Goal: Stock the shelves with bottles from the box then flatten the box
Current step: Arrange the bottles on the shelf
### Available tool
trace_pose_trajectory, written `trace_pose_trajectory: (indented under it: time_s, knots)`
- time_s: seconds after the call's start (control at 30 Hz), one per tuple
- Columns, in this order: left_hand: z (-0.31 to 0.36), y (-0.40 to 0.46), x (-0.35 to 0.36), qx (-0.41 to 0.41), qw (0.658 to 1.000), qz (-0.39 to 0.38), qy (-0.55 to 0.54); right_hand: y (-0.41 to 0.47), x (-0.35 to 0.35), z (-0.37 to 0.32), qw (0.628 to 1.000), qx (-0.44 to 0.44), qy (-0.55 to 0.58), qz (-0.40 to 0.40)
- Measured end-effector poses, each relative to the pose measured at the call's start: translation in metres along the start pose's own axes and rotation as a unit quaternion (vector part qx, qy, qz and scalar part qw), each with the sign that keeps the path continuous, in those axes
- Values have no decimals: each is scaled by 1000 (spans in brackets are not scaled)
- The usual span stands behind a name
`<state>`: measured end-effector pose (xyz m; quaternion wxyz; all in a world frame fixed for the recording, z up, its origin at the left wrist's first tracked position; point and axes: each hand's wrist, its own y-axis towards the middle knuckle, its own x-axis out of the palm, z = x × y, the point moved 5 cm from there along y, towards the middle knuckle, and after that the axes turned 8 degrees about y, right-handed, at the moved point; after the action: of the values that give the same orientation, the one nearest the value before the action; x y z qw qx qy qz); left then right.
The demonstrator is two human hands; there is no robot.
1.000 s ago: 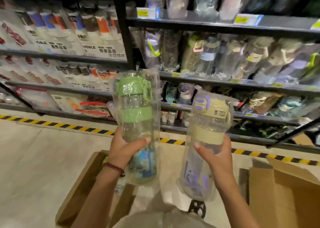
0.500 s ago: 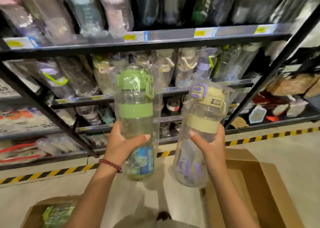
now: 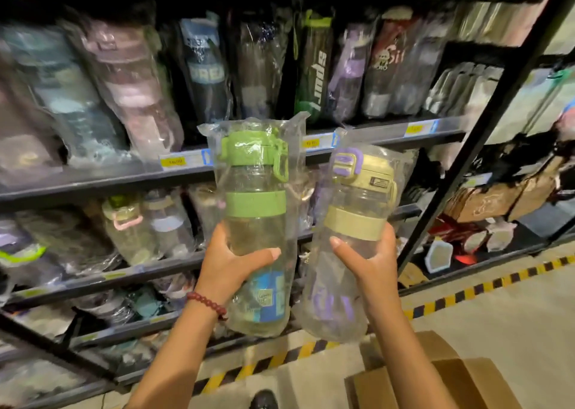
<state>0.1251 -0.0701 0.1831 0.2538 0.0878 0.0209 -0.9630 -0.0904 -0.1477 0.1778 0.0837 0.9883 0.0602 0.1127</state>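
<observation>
Head view shows two clear plastic bottles, each sealed in a loose transparent bag, held upright side by side in front of the dark metal shelves [image 3: 385, 130]: the green-lidded bottle with a green band [image 3: 255, 222] in the left hand [image 3: 230, 264], and the bottle with a beige-and-purple lid and beige band [image 3: 351, 237] in the right hand [image 3: 371, 265]. Each hand wraps the body just below the band, thumb across the front; the other fingers curl behind and cannot be seen. Both bottles look empty, so probably light and rigid, but the crinkly bags are likely slippery and could slide over the plastic; a firm hold on the body rather than on loose film seems wise. Shelf stock is blurred, so a free slot is hard to pick out. Only a corner of the brown cardboard box [image 3: 451, 380] shows at the lower right edge, its contents out of view.
</observation>
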Motion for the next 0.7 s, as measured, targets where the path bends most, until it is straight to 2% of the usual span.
trace_pose_trajectory:
  time_s: [0.27, 0.5, 0.7]
  knots:
    - [42, 107, -15, 16, 999, 28, -1, 112, 55, -16, 997, -25, -32, -59]
    - [69, 150, -14, 32, 995, 83, -47, 180, 87, -29, 993, -30, -50, -107]
    - [91, 182, 1, 58, 983, 163, -69, 244, 90, -60, 972, -88, -156, -150]
